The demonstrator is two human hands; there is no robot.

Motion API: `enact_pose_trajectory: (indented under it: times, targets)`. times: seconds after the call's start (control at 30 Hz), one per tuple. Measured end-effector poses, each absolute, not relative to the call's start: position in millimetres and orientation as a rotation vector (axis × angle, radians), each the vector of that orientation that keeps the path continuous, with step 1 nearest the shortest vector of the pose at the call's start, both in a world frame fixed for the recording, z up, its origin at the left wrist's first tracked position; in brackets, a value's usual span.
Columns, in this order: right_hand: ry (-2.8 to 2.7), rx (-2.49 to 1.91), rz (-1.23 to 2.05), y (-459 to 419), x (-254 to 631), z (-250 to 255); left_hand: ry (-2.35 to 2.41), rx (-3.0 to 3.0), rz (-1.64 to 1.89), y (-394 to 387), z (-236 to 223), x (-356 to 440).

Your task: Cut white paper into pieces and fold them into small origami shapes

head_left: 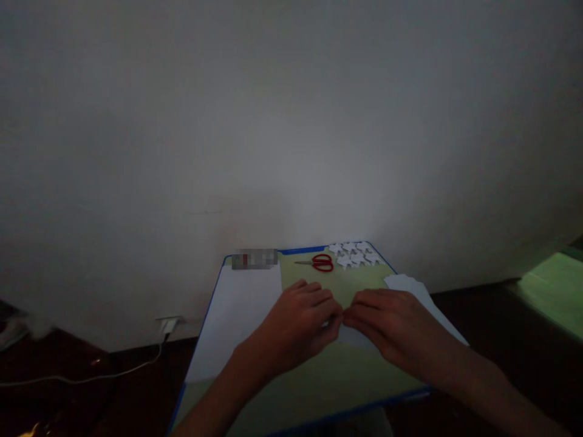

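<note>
My left hand (298,321) and my right hand (392,325) meet at the middle of a small green table (319,376). Their fingertips press together on a small white piece of paper (348,334) that lies on the tabletop and is mostly hidden under them. Both hands are curled in a pinch. Red-handled scissors (321,263) lie beyond the hands. Behind the scissors, at the far right corner, sit several white folded paper shapes (355,254).
A large white sheet (234,315) covers the table's left side, and more white sheets (412,288) lie at the right. The table stands against a pale wall. A white cable and plug (166,328) lie on the dark floor at the left.
</note>
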State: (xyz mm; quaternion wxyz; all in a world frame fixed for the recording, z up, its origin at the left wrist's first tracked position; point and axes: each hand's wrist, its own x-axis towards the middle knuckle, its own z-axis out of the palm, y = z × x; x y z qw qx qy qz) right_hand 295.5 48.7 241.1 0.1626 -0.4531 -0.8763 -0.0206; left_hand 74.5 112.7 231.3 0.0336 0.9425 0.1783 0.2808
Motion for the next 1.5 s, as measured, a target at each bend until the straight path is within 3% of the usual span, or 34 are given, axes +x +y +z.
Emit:
enact_pose_trajectory:
  times: [0.33,0.73,0.93,1.13,1.5]
  targets:
    - [-2.572,-0.965,-0.018,10.7,301.5,280.0,0.692,2.983,1.084,34.7,241.9,52.2]
    - [-2.441,-0.910,0.324,-23.3,361.8,284.9,0.840,3.088,0.974,-27.6,240.8,33.4]
    - [-2.294,-1.020,0.243,-36.3,392.7,281.4,1.084,3.098,0.933,-44.0,240.5,-10.7]
    - [-2.372,-0.977,0.195,-42.4,370.2,283.8,1.160,2.757,1.308,-64.6,261.2,-14.2]
    - [-2.592,-0.789,0.004,-48.0,302.3,260.9,0.978,2.989,1.045,-66.4,223.9,44.3]
